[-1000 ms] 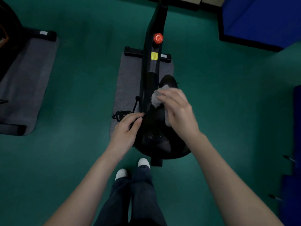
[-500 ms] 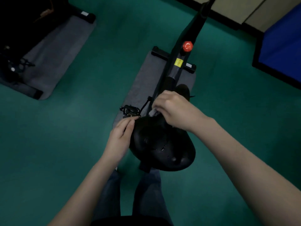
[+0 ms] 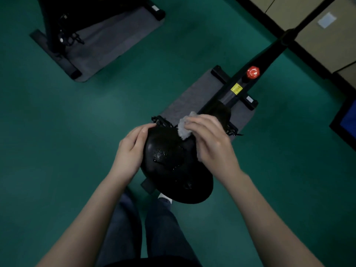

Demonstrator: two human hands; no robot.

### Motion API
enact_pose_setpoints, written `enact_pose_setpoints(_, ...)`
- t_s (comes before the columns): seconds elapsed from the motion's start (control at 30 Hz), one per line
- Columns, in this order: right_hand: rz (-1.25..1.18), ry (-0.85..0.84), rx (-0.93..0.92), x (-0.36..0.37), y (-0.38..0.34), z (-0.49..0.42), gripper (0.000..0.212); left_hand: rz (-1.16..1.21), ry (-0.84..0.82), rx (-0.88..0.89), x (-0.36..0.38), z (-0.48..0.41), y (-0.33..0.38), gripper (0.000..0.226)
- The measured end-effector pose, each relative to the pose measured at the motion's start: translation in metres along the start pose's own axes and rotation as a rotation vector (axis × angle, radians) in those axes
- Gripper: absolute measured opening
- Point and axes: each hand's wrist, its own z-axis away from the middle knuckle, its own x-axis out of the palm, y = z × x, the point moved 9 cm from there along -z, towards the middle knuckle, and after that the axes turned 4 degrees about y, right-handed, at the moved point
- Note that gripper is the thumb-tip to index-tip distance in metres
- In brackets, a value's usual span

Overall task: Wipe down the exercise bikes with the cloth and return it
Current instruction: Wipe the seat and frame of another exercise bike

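Head view. The right hand [image 3: 210, 143] grips the cloth [image 3: 184, 128], fingers curled over it, and presses it onto the nose of the saddle [image 3: 173, 170]. The left hand [image 3: 131, 149] lies with fingers together, flat against the saddle's opposite side, steadying it. Droplets [image 3: 161, 156] glisten on the saddle between the hands, nearer the wrist than the cloth (unwiped, by my reading). Recommended: draw the cloth back toward the wrist through the droplets in overlapping strokes, with the left hand braced against any swivel. The frame [image 3: 248, 81], beyond the fingertips, comes after.
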Motion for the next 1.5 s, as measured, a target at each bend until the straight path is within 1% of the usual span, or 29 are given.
enact_pose_setpoints(0.1,-0.025,0.176,0.086,-0.017,0.011,0.02,0.027,0.006,0.019,0.001,0.0,-0.001,-0.003,0.031)
enact_pose_setpoints(0.17,-0.08,0.251,0.176,-0.019,0.01,0.037,0.031,0.013,0.029,0.002,0.0,-0.001,-0.004,0.031)
enact_pose_setpoints(0.27,-0.167,0.271,0.257,-0.013,0.001,0.071,0.034,0.038,0.033,0.004,0.001,-0.001,-0.003,0.031)
enact_pose_setpoints(0.37,-0.193,0.311,0.346,-0.016,0.007,0.095,0.034,0.06,0.025,0.002,0.001,-0.002,-0.004,0.031)
enact_pose_setpoints(0.43,-0.251,0.396,0.54,-0.017,0.028,0.11,0.033,0.059,0.013,0.013,0.0,-0.002,-0.003,0.031)
enact_pose_setpoints(0.5,-0.398,0.477,0.796,-0.009,0.046,0.131,0.034,0.06,0.006,0.022,0.001,-0.003,-0.003,0.031)
enact_pose_setpoints(0.53,-0.455,0.508,0.896,-0.004,0.049,0.144,0.034,0.062,0.002,0.025,0.001,-0.003,-0.002,0.03)
enact_pose_setpoints(0.6,-0.492,0.57,1.004,0.002,0.043,0.167,0.033,0.075,-0.011,0.029,0.002,-0.003,-0.002,0.03)
enact_pose_setpoints(0.67,-0.459,0.624,0.982,0.001,0.032,0.176,0.03,0.102,-0.031,0.028,0.002,-0.001,-0.001,0.029)
enact_pose_setpoints(0.73,-0.391,0.643,0.864,-0.005,0.02,0.165,0.03,0.127,-0.05,0.03,0.002,0.001,0.0,0.03)
enact_pose_setpoints(0.87,-0.249,0.613,0.717,-0.011,0.005,0.141,0.03,0.114,-0.096,0.064,-0.002,0.007,0.004,0.034)
enact_pose_setpoints(1.0,-0.101,0.579,0.597,-0.003,-0.032,0.145,0.029,0.073,-0.15,0.086,-0.011,0.012,0.003,0.037)
enact_pose_setpoints(1.1,-0.037,0.561,0.509,0.006,-0.052,0.13,0.028,0.061,-0.224,0.084,-0.011,0.019,0.0,0.043)
enact_pose_setpoints(1.17,0.0,0.533,0.445,0.007,-0.057,0.115,0.028,0.032,-0.28,0.09,-0.011,0.023,-0.003,0.054)
enact_pose_setpoints(1.23,0.039,0.534,0.451,0.005,-0.052,0.114,0.029,-0.047,-0.339,0.113,-0.013,0.024,-0.006,0.074)
enact_pose_setpoints(1.37,0.057,0.739,0.67,-0.001,-0.046,0.149,0.031,-0.151,-0.45,0.116,-0.01,0.024,-0.013,0.12)
enact_pose_setpoints(1.43,0.09,0.797,0.687,0.006,-0.056,0.153,0.032,-0.193,-0.479,0.129,-0.009,0.023,-0.018,0.129)
enact_pose_setpoints(1.5,0.124,0.797,0.625,0.015,-0.066,0.14,0.032,-0.248,-0.486,0.168,-0.009,0.021,-0.022,0.13)
